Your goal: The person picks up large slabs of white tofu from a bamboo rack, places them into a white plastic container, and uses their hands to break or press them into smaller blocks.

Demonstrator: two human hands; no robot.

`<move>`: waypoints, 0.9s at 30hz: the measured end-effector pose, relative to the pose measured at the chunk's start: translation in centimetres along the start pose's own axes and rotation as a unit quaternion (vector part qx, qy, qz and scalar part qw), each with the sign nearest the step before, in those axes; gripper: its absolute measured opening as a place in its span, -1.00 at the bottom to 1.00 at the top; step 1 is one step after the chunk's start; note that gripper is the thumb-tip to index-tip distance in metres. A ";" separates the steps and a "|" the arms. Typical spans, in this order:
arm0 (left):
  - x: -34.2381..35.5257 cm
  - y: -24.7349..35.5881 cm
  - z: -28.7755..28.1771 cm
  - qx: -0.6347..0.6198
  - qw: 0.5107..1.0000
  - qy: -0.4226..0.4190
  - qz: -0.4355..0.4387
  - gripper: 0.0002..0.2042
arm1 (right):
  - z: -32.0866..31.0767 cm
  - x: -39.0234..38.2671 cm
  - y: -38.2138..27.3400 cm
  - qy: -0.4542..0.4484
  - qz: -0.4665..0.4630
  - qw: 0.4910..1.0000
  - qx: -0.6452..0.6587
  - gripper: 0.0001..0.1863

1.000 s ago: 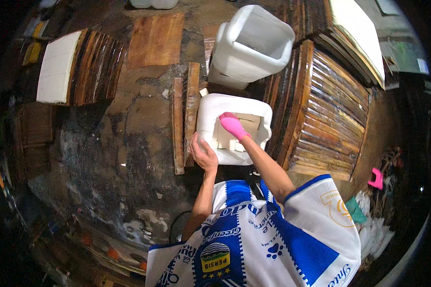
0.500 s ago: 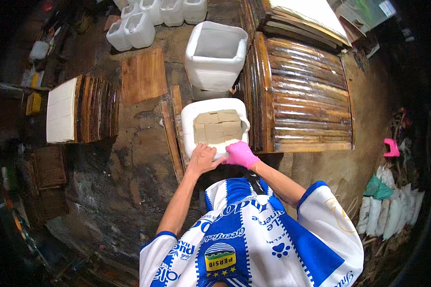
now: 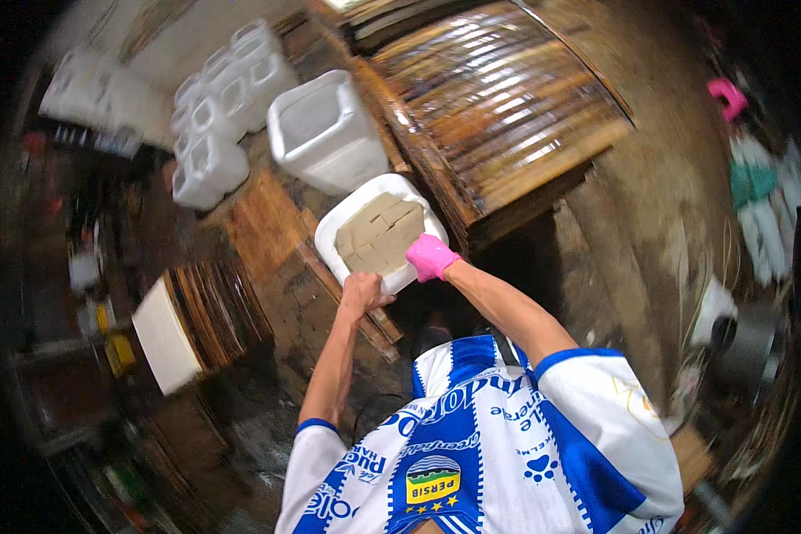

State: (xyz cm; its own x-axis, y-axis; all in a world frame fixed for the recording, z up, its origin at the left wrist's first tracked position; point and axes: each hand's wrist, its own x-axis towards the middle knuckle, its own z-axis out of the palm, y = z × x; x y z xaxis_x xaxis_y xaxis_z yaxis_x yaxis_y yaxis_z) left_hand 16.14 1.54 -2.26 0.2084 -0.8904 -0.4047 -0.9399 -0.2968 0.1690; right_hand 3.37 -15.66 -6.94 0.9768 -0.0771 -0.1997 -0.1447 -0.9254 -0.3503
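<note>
Curled over its near rim, the left hand (image 3: 363, 292) and gloved right hand (image 3: 432, 257) grip the cut-open white jerrycan (image 3: 328, 228) just beyond them, seemingly already filled with beige blocks (image 3: 378, 233), their depth hidden.

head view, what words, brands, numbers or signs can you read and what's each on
Blue-and-white shirt: printed lettering on the front, not copied here.
Crest on the shirt: lettering on its yellow part, likewise not copied.
Cut-open white container: no lettering that I can see.
White jugs in the background: too blurred to tell.
</note>
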 end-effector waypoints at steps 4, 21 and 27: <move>-0.2 -0.2 3.1 -0.013 0.999 0.032 0.017 -0.54 | 1.2 -0.5 -0.5 -0.035 0.008 0.999 -0.024 -0.77; -8.5 14.2 8.8 -0.006 0.986 -0.099 0.135 -0.55 | 10.5 -21.9 -4.5 -0.004 0.072 0.995 0.068 -0.78; -6.7 23.8 9.0 0.046 0.944 -0.203 0.255 -0.56 | 12.5 -34.8 -6.0 0.031 0.208 0.967 0.144 -0.78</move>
State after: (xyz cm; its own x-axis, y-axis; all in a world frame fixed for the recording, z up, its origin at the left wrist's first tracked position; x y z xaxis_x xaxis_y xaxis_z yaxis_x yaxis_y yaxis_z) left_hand -10.05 3.57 -3.62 -0.3804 -0.6982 -0.6064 -0.9137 0.1827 0.3629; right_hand -31.72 -2.78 -9.34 0.8313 -0.4498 -0.3266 -0.5558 -0.6688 -0.4938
